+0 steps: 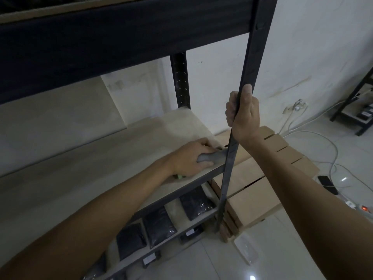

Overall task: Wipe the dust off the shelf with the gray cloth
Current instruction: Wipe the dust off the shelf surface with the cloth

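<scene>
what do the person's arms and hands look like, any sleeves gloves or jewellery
Both forearms are bare as far as the frame shows, with no sleeves in view. The left hand and right hand wear no gloves. No watch, bracelet or ring shows on either wrist or on the visible fingers. No markings are visible.

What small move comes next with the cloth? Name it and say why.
Probably drag the gray cloth leftward along the shelf. The left hand grips it at the shelf's front right corner, against the black post that the right hand holds, so most of the pale board lies to the left.
</scene>
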### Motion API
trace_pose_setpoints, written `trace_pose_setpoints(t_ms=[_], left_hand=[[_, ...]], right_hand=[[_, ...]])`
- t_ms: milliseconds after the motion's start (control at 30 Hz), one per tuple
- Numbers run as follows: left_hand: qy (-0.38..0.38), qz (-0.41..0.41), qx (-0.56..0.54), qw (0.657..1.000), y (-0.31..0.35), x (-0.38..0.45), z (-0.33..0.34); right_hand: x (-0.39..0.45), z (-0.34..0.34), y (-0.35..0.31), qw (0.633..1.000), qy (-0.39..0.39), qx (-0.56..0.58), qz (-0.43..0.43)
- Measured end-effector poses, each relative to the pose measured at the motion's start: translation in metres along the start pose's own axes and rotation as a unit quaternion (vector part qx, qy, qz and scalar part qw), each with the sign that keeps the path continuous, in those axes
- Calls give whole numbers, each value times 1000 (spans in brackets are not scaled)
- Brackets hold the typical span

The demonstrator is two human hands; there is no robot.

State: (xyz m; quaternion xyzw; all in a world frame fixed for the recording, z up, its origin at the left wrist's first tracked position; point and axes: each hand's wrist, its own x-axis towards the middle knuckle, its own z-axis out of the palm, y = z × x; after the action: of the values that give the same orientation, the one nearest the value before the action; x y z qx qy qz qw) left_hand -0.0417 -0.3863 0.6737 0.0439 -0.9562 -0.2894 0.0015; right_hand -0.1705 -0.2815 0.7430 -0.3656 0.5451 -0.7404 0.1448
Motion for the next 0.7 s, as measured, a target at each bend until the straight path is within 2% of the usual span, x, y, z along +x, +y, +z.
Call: trace_pose_setpoints(t_ms=[100,167,267,400,533,600,667,700], left_hand=[[-94,10,28,995,-4,7,-33],[-67,13,54,996,-5,19,-46],[43,2,49,998,-3,28,-32],[31,4,0,999,1,9,6],[-34,30,16,999,-13,3,-25],[26,9,37,999,-21,12,-40],[110,-41,47,992,-23,21,-31],[126,-71,59,988,-21,23,-19]], right_hand=[[0,1,1,1000,-8,-1,-1],[2,1,2,1000,-10,3,-5],[2,0,2,1000,-10,7,-8],[2,0,3,1000,-14,2,-2],[2,0,3,1000,-10,-1,-2],[3,-1,3,1000,-11,-4,-1],[3,-2,3,1000,-10,-6,-3],[3,-2,4,1000,-11,-7,-4]])
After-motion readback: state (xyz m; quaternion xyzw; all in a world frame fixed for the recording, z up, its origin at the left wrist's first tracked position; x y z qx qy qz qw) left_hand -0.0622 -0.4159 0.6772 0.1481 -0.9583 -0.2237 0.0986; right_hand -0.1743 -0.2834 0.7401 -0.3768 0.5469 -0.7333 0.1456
